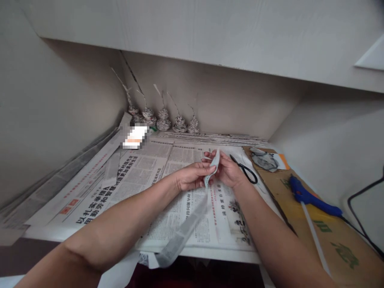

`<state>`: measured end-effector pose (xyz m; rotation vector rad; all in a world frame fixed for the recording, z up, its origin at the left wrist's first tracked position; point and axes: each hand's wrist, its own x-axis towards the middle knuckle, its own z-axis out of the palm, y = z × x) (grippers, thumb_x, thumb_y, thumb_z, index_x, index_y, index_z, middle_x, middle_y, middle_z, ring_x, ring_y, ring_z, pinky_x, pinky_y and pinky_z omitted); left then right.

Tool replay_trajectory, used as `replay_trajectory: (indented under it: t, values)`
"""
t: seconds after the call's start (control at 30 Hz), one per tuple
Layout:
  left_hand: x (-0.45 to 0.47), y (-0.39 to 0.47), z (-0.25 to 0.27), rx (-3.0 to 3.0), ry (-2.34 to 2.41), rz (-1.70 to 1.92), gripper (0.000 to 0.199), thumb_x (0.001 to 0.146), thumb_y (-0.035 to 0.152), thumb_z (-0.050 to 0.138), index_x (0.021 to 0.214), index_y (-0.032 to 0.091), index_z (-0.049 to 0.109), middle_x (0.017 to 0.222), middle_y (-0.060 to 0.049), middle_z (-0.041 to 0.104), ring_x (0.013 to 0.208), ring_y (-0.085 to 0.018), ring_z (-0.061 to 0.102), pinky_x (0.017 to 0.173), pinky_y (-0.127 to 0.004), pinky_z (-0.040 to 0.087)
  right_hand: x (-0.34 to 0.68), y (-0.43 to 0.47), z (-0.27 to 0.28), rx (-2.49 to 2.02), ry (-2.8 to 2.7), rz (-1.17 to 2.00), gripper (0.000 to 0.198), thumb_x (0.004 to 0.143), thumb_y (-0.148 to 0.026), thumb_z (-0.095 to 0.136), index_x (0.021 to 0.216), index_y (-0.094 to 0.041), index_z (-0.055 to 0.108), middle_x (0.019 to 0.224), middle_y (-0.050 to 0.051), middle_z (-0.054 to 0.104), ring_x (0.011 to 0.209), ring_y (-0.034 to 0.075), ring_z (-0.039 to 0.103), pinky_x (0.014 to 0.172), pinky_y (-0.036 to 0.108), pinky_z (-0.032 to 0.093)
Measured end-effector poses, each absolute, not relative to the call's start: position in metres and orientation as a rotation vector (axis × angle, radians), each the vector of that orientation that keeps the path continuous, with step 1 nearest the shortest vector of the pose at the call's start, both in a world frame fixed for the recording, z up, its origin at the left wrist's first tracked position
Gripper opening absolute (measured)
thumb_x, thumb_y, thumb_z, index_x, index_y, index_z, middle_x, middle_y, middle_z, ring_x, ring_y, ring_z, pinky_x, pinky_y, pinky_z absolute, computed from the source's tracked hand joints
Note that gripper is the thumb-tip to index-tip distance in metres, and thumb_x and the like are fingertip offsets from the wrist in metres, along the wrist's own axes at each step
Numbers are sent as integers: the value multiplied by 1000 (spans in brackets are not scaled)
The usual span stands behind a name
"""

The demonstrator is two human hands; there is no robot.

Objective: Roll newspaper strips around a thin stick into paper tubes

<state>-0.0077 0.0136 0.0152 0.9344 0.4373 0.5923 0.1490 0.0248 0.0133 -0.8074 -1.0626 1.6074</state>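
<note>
The left hand (195, 176) pinches a long, thin paper strip (187, 230) between thumb and fingers. The right hand (231, 170) is right beside it, its fingers curled close around the upper part of the strip. That part is bent and pale. The tail is flat and gray with tiny print, and it slants down over the front edge of the worktop (222, 255).

Big, smooth sheets of newspaper (153, 160) cover the worktop. At the back stand bumpy, round little gourds (163, 120) made of twisted paper, with skinny stems. Beside them lies a row of long, thin paper sticks (222, 139).

Near the right hand are black scissors (250, 174) with a loop handle. On the brown cardboard (303, 244) sit a wrinkly gray lump (264, 160) and a shiny blue glue gun (312, 199). A thin white stick (312, 230) runs from the gun, and its low end goes behind the right arm.

Blurry squares hide a bright thing (135, 137) on the left. Some right fingertips are hidden behind the strip, so I can't tell how hard they grip.
</note>
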Motion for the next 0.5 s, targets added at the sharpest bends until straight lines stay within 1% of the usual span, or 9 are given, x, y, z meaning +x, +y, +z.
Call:
replay_trajectory:
  t: [0.07, 0.1, 0.2, 0.27, 0.33, 0.4, 0.43, 0.47, 0.5]
  values:
    - [-8, 17, 14, 972, 577, 696, 30, 65, 37, 75, 78, 13, 62, 52, 3, 52, 42, -5, 47, 41, -16, 32, 149, 30, 9, -904, -1052, 1609, 31, 72, -47, 65, 91, -23, 60, 101, 6, 65, 84, 21, 62, 66, 32, 50]
    - [-7, 18, 13, 988, 664, 739, 32, 63, 37, 76, 79, 13, 62, 52, 3, 52, 39, -4, 44, 38, -16, 29, 150, 32, 6, -958, -1037, 1601, 35, 75, -52, 61, 92, -21, 61, 96, 8, 66, 78, 20, 62, 61, 30, 49]
    - [-7, 22, 12, 1045, 883, 805, 36, 61, 38, 76, 84, 12, 65, 51, 3, 54, 36, -5, 40, 35, -18, 26, 152, 37, 3, -1025, -1004, 1578, 51, 77, -65, 48, 87, -17, 63, 83, 10, 66, 65, 17, 59, 49, 26, 43]
    - [-7, 23, 12, 1101, 932, 799, 35, 62, 39, 75, 82, 13, 65, 47, 5, 51, 34, -5, 39, 34, -18, 26, 153, 37, 3, -1009, -1041, 1544, 48, 74, -62, 54, 83, -16, 64, 75, 8, 64, 59, 14, 55, 44, 23, 38]
    - [-9, 23, 12, 1146, 932, 767, 32, 62, 38, 75, 78, 13, 64, 44, 6, 48, 34, -5, 38, 33, -18, 25, 153, 35, 4, -1014, -1104, 1481, 38, 69, -53, 66, 77, -16, 64, 65, 4, 61, 52, 11, 51, 40, 21, 33]
    - [-11, 23, 13, 1161, 911, 739, 29, 63, 36, 75, 76, 12, 64, 43, 6, 46, 32, -4, 35, 31, -17, 21, 152, 34, 4, -1045, -1125, 1407, 32, 64, -45, 74, 72, -16, 63, 57, 1, 56, 47, 10, 46, 37, 20, 28]
    - [-13, 24, 14, 1147, 880, 711, 28, 64, 34, 75, 77, 12, 64, 45, 5, 48, 32, -3, 36, 30, -16, 20, 152, 33, 4, -1060, -1116, 1382, 32, 63, -43, 75, 70, -15, 63, 54, 0, 54, 46, 9, 44, 36, 20, 26]
    - [-14, 24, 15, 1118, 831, 670, 28, 66, 33, 74, 79, 11, 64, 49, 3, 52, 34, -4, 41, 30, -15, 19, 152, 33, 4, -1071, -1101, 1366, 32, 62, -43, 75, 69, -15, 62, 52, -1, 52, 44, 9, 43, 35, 20, 25]
    - [-16, 24, 16, 1076, 764, 619, 28, 68, 32, 73, 84, 11, 64, 56, 0, 58, 40, -6, 49, 30, -14, 22, 152, 33, 4, -1077, -1082, 1348, 31, 62, -43, 75, 69, -15, 62, 51, -2, 51, 42, 8, 41, 34, 20, 25]
